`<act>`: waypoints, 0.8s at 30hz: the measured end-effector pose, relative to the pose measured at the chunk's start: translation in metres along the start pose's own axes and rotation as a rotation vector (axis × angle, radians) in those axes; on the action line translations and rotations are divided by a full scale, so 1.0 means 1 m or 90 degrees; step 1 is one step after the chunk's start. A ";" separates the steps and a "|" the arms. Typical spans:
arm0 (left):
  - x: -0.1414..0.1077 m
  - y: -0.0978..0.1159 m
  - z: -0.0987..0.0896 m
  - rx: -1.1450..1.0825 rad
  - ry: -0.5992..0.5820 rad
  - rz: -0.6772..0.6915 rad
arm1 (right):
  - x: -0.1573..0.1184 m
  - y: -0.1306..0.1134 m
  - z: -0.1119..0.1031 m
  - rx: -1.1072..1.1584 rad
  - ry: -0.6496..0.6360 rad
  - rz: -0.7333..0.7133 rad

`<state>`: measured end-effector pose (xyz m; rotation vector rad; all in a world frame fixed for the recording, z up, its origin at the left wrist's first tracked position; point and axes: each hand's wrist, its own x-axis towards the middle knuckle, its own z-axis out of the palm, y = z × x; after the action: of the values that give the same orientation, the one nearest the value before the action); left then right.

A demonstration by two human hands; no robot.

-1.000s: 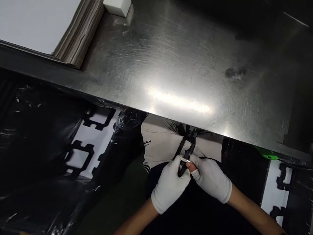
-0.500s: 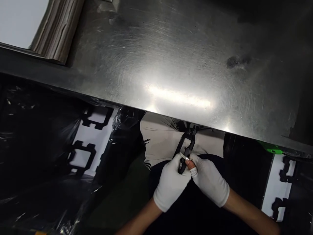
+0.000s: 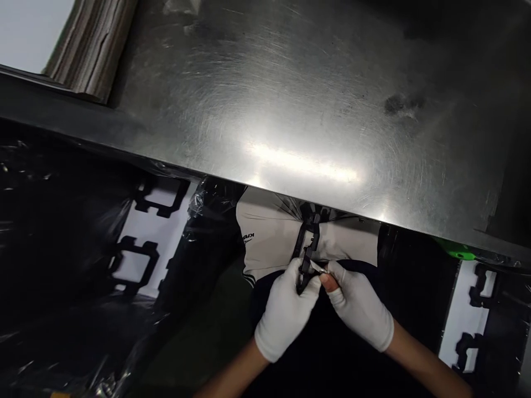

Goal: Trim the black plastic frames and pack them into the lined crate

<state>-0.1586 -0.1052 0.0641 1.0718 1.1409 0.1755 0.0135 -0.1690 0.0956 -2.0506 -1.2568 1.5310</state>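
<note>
In the head view I have 2 hands in white gloves, close together, just below the edge of a shiny metal table. The left hand has its thumb and fingers pinching the low end of a thin black frame. The frame is in front of a white shirt, with its long sides running up toward the table edge. The right hand pinches a small blade between a finger and the thumb — the thumb tip pokes bare out of the glove. The blade points left, at the frame, but I cannot tell if they touch.

To the left I see a white sheet with 2 black pieces on it, and shiny plastic beside it. To the right, a white strip has 2 more dark pieces. A green thing is just above it, by the table edge. On the table, far left, sits a thick stack with a white top — part of it is out of view.
</note>
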 end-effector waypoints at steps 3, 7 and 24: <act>-0.005 0.005 -0.016 -0.104 -0.046 0.004 | -0.009 0.004 -0.017 0.079 -0.011 -0.005; -0.013 0.015 -0.039 -0.175 -0.147 -0.026 | -0.013 0.007 -0.027 0.114 -0.040 0.027; -0.014 -0.004 -0.016 -0.019 -0.035 0.022 | 0.009 -0.030 0.009 -0.240 -0.185 0.020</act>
<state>-0.1799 -0.1064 0.0701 1.0636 1.0683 0.1889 -0.0078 -0.1469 0.1060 -2.1249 -1.7445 1.7670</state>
